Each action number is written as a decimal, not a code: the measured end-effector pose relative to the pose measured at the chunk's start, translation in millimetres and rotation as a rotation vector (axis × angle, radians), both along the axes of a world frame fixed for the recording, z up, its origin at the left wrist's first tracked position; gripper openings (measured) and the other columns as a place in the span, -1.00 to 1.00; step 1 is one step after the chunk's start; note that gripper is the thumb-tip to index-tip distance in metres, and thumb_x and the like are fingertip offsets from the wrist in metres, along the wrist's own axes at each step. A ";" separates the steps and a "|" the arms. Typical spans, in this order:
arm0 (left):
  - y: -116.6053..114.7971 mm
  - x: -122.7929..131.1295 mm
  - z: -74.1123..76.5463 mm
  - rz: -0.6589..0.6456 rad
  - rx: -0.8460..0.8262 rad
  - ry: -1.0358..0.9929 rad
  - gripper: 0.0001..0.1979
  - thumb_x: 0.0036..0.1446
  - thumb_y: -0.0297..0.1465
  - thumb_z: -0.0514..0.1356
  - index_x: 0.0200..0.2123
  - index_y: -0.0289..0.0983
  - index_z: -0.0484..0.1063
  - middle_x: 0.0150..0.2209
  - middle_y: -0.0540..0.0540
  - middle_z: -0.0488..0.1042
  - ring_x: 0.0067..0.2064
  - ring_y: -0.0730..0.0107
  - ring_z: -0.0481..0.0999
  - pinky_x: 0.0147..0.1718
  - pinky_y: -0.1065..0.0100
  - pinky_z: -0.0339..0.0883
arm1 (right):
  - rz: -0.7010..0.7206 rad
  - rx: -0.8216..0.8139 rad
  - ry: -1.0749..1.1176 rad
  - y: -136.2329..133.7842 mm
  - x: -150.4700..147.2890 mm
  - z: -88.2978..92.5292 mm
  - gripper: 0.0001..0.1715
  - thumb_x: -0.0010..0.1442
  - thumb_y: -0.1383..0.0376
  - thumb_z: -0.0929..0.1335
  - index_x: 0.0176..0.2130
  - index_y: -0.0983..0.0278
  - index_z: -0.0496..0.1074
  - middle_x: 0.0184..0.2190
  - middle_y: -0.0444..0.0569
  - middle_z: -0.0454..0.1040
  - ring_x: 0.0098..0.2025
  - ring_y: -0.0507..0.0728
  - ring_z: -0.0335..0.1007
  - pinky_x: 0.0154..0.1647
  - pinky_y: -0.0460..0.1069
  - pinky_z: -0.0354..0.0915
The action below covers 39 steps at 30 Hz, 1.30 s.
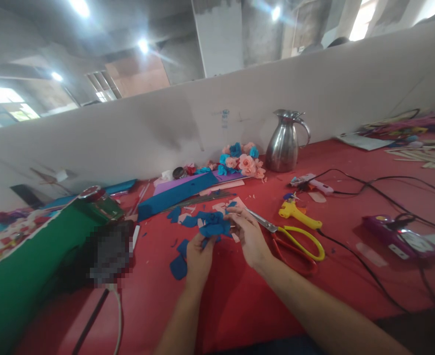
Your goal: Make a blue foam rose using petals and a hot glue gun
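Observation:
My left hand [199,254] is closed on the underside of a blue paper flower [215,226], above the red table. At the flower's right side is my right hand [247,234], its fingers bent and spread a little around a small pale stick tip; whether they grip it is unclear. Loose blue paper petals [178,266] lie beside and behind my left hand, with pink scraps among them. Just right of my right hand rest scissors [301,242] with one yellow and one red handle.
Behind stand a paper flower bunch [245,161], a blue paper strip [178,195] and a steel jug [284,143]. A yellow glue gun [299,213], cables and a purple power strip [406,239] lie right. A green box [28,281] and glass jar [101,202] are left.

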<state>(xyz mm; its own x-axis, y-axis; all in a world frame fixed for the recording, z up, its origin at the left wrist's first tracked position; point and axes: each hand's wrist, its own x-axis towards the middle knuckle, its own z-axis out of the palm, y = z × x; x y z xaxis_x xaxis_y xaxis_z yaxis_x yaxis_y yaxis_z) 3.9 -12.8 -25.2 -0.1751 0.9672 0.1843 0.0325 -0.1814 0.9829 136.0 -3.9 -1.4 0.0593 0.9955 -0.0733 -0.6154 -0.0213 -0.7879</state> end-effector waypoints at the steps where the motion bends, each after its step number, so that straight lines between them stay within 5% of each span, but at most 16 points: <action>1: 0.1 -0.2 -0.5 0.018 -0.007 0.009 -0.89 -0.06 -0.37 0.30 -0.40 -0.25 0.60 -0.36 -0.06 0.61 -0.24 0.27 0.54 -0.12 0.32 0.34 | -0.024 -0.044 -0.022 0.9 -0.4 -1.3 -0.75 -0.10 0.19 0.41 -0.33 0.20 0.46 -0.43 -0.11 0.51 -0.41 0.07 0.35 -0.41 -0.06 0.22; 4: 0.2 -0.7 -0.8 0.064 -0.053 0.031 -0.84 -0.08 -0.31 0.33 -0.39 -0.25 0.61 -0.37 -0.09 0.62 -0.28 0.25 0.54 -0.21 0.33 0.36 | 0.010 -0.132 -0.115 2.1 -2.7 -5.1 -0.82 -0.20 0.26 0.43 -0.46 0.23 0.44 -0.49 -0.13 0.50 -0.42 0.06 0.35 -0.36 -0.05 0.23; 9: -1.2 0.4 2.7 -0.031 -0.107 0.034 -0.81 -0.07 -0.29 0.32 -0.39 -0.27 0.62 -0.47 -0.07 0.58 -0.39 0.32 0.51 -0.32 0.37 0.34 | 0.157 -0.003 -0.180 -1.3 -7.1 -4.3 -0.88 -0.18 0.26 0.43 -0.53 0.26 0.48 -0.56 -0.13 0.48 -0.42 0.07 0.36 -0.27 -0.02 0.27; 18: 0.1 -0.2 -1.2 -0.089 -0.135 -0.097 -0.85 -0.10 -0.32 0.33 -0.54 -0.30 0.56 -0.61 0.02 0.45 -0.53 0.47 0.36 -0.47 0.45 0.22 | 0.162 0.037 -0.286 -2.6 -7.8 -9.0 -0.83 -0.14 0.23 0.46 -0.49 0.28 0.50 -0.55 -0.15 0.46 -0.44 0.04 0.31 -0.33 -0.04 0.22; 32: -1.0 6.6 1.7 -0.163 -0.159 -0.295 -0.74 -0.04 -0.34 0.33 -0.22 -0.27 0.58 -0.17 -0.13 0.59 -0.06 0.23 0.50 -0.04 0.30 0.29 | 0.040 0.105 -0.435 -0.6 -9.6 -17.6 -0.82 -0.04 0.28 0.38 -0.35 0.26 0.54 -0.36 -0.04 0.57 -0.27 0.17 0.47 -0.13 0.07 0.32; 39: -1.0 7.9 4.1 -0.079 -0.103 -0.290 -0.79 -0.05 -0.33 0.33 -0.29 -0.26 0.62 -0.28 -0.09 0.62 -0.12 0.25 0.52 0.03 0.23 0.25 | 0.093 0.192 -0.517 -4.3 -9.8 -16.9 -0.77 0.07 0.26 0.35 -0.27 0.22 0.56 -0.33 -0.06 0.59 -0.30 0.17 0.47 -0.20 0.06 0.36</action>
